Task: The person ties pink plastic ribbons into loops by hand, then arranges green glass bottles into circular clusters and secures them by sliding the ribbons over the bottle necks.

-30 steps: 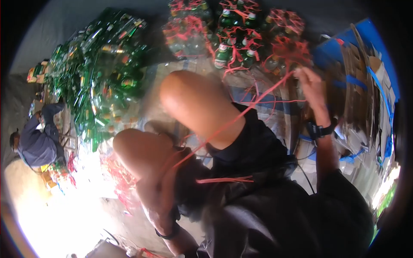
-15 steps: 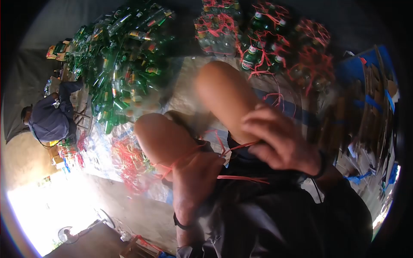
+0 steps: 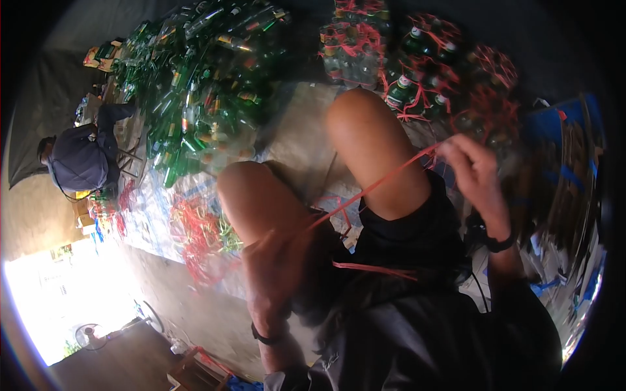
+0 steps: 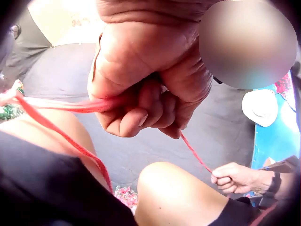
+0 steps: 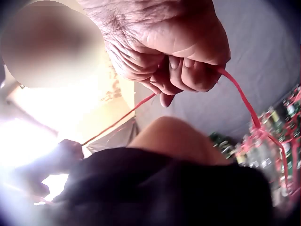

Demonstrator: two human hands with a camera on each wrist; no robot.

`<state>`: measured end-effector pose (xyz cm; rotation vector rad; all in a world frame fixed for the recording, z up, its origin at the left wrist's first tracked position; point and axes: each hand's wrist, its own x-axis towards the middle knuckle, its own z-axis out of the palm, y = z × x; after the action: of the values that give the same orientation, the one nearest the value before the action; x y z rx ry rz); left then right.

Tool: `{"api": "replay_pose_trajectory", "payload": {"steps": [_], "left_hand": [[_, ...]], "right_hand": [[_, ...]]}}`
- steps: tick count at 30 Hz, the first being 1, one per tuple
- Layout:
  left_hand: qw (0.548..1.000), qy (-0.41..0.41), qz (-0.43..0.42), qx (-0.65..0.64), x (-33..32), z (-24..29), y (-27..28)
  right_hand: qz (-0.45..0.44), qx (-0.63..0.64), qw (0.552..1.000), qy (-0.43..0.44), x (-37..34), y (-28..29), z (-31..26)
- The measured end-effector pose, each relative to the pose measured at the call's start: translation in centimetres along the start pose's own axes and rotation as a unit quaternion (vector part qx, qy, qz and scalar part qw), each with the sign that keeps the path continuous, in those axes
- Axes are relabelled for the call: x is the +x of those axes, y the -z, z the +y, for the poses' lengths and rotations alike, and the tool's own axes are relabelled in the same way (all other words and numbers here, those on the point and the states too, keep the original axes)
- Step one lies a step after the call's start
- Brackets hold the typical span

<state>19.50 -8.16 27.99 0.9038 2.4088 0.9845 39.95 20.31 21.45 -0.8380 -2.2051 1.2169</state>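
A red plastic string (image 3: 378, 184) runs taut across the lap from one hand to the other. Its near end is in my left hand (image 3: 270, 267), low over the thigh. In the left wrist view the curled fingers of that left hand (image 4: 150, 80) grip the string, and a loose length trails out the other side. My right hand (image 3: 475, 173), raised out beyond the other knee, holds the far end. Seen from the right wrist, the string (image 5: 240, 89) passes through the closed right fist (image 5: 183, 56) and hangs down beyond it. A short red strand (image 3: 375, 268) lies on the dark clothing.
Green bottles (image 3: 189, 98) are heaped at the back left. Bottle bundles (image 3: 355, 55) tied with red string stand at the back. Tangled string (image 3: 195, 238) lies left of the knees. Another person (image 3: 85, 156) sits far left. Flattened cardboard (image 3: 567, 189) is stacked at right.
My right hand first came in from the far right to beside the left hand over the lap. It has since drawn back outward, stretching the string. The head view has shifted.
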Motion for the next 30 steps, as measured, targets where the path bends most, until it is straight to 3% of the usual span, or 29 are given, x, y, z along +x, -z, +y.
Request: {"api": "replay_pose_trajectory", "payload": {"steps": [1, 3, 4, 5, 10, 12, 13, 14, 16, 18, 21, 24, 27, 29, 30], "left_hand": [[0.999, 0.024, 0.031, -0.007, -0.1, -0.2, 0.2], [0.998, 0.047, 0.04, -0.001, -0.2, -0.3, 1.4], [0.997, 0.067, 0.048, 0.006, -0.3, -0.1, 1.9], [0.994, 0.095, 0.051, 0.002, -0.3, 0.1, 2.2], [0.995, 0.089, 0.039, -0.021, -0.6, -0.3, 2.7], [0.995, 0.086, 0.025, -0.036, -0.4, 0.1, 2.0], [0.997, 0.07, 0.021, -0.039, -0.3, 0.5, 1.4], [0.998, 0.053, 0.017, -0.041, -0.1, 0.8, 0.9], [0.998, 0.046, -0.004, -0.033, 0.0, 1.0, 0.1], [0.999, 0.04, -0.028, -0.021, 0.3, 1.6, -0.6], [0.998, -0.04, -0.045, -0.019, 0.7, 3.6, -1.6], [0.993, -0.007, -0.054, -0.102, 1.0, 5.2, -2.9], [0.991, -0.027, -0.094, -0.093, 1.3, 5.5, -3.9], [0.99, -0.017, -0.07, -0.123, 1.4, 6.3, -4.4], [0.989, -0.022, -0.075, -0.124, 1.4, 6.1, -4.5]], "right_hand": [[0.046, -0.01, 0.998, 0.029, 0.6, 1.0, 2.0], [0.082, -0.101, 0.991, -0.004, 0.9, 3.8, 4.9], [0.115, -0.11, 0.987, 0.008, 0.8, 4.8, 7.5], [0.131, -0.092, 0.987, -0.032, 0.5, 5.9, 9.1], [0.198, -0.115, 0.966, -0.121, -1.1, 8.6, 16.3], [0.197, -0.265, 0.936, -0.122, -2.3, 8.6, 18.1], [0.193, -0.247, 0.938, -0.147, -2.7, 8.3, 18.9], [0.167, -0.322, 0.93, -0.062, -3.3, 8.1, 20.6], [0.099, -0.356, 0.927, -0.067, -3.5, 6.4, 19.0], [0.16, -0.266, 0.951, 0.004, -2.6, 3.7, 12.6], [0.098, -0.109, 0.984, 0.105, -1.3, 1.3, 2.6], [0.005, -0.05, 0.976, 0.214, -1.0, -1.3, -3.9], [-0.032, 0.0, 0.968, 0.249, -1.4, -4.5, -5.5], [-0.155, 0.079, 0.96, 0.221, -1.7, -6.0, -5.1], [-0.149, 0.076, 0.961, 0.219, -1.7, -6.2, -4.8]]}}
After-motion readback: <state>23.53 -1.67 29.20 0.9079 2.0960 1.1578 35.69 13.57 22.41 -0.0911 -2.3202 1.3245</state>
